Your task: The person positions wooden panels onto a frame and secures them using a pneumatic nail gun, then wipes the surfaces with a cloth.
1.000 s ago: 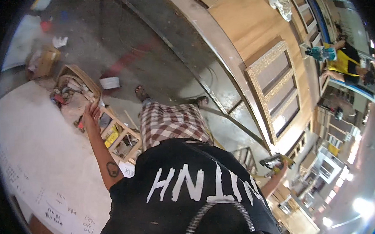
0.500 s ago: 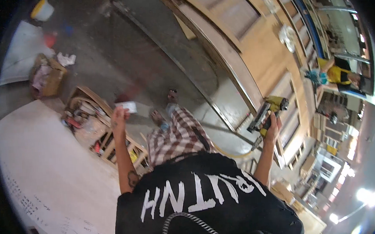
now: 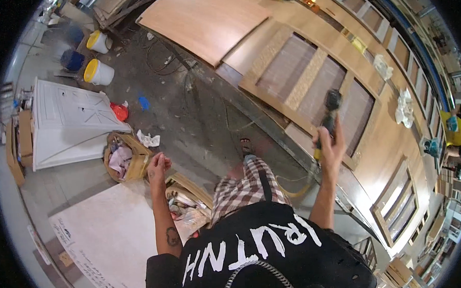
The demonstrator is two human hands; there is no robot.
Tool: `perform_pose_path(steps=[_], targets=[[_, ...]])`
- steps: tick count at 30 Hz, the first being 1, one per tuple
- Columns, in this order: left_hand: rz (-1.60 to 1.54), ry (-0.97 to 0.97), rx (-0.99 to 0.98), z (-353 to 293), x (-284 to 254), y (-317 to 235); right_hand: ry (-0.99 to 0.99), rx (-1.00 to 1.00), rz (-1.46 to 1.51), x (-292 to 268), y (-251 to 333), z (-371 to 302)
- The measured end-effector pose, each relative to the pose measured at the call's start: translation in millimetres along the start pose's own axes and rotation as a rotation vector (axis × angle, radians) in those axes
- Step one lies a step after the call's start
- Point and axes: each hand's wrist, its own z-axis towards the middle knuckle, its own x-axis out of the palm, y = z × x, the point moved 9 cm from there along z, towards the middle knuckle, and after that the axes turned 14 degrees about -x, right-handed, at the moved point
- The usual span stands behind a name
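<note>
My right hand (image 3: 329,142) is closed round the grip of a yellow and black pneumatic nail gun (image 3: 332,103), with its hose (image 3: 300,193) trailing down beside my leg. The gun is over a wooden frame (image 3: 303,97) with several glossy panels, lying on the workbench (image 3: 400,136). My left hand (image 3: 158,166) is raised on the other side, above the floor, with its fingers drawn together. Whatever is between those fingers cannot be made out. Nearest to it are a cardboard box (image 3: 138,161) with pinkish cloth inside and some crumpled white paper (image 3: 148,139).
A loose wooden board (image 3: 204,21) overhangs the bench's far end. White buckets with yellow lids (image 3: 100,72) and a white cabinet (image 3: 70,120) stand at left. A white board with handwriting (image 3: 111,236) is near my left arm. Another person (image 3: 453,126) is at far right.
The view has swung and I have stepped along the bench. My right hand has carried the nail gun over the frame. The white slip in my left hand no longer shows.
</note>
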Motion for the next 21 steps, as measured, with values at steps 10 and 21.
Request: perform_pose_path(steps=[10, 21], targets=[[0.091, 0.090, 0.067, 176.2, -6.0, -187.9, -0.171, -0.220, -0.878, 172.4, -41.8, 84.2], [0.252, 0.475, 0.095, 386.8, 38.4, -373.2, -0.145, -0.049, -1.495, 196.9, -64.7, 100.2]])
